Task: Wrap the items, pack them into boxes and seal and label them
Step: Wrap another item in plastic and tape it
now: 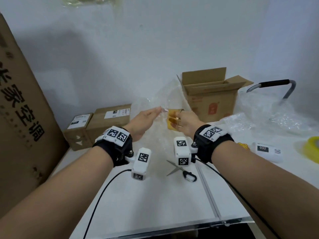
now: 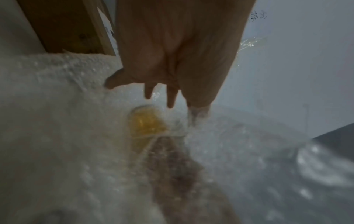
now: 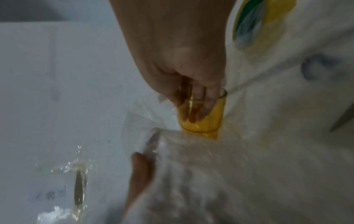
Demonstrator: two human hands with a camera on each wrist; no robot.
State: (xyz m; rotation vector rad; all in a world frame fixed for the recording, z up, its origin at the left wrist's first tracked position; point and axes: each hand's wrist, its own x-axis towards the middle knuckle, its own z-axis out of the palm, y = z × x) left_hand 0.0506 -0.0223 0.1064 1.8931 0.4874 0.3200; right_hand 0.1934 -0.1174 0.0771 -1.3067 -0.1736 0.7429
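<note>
White table (image 1: 155,195), right hand (image 1: 187,122) fingers inside yellow glass (image 1: 172,120), left hand (image 1: 143,121) pinching bubble wrap (image 1: 160,100)

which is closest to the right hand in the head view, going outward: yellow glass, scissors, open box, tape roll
1. Yellow glass: held by the right hand, whose fingers reach inside it.
2. Scissors and open box: too close to call; scissors lie nearer the person, the box stands behind by the wall.
3. Tape roll: farthest, at the table's right edge.
</note>
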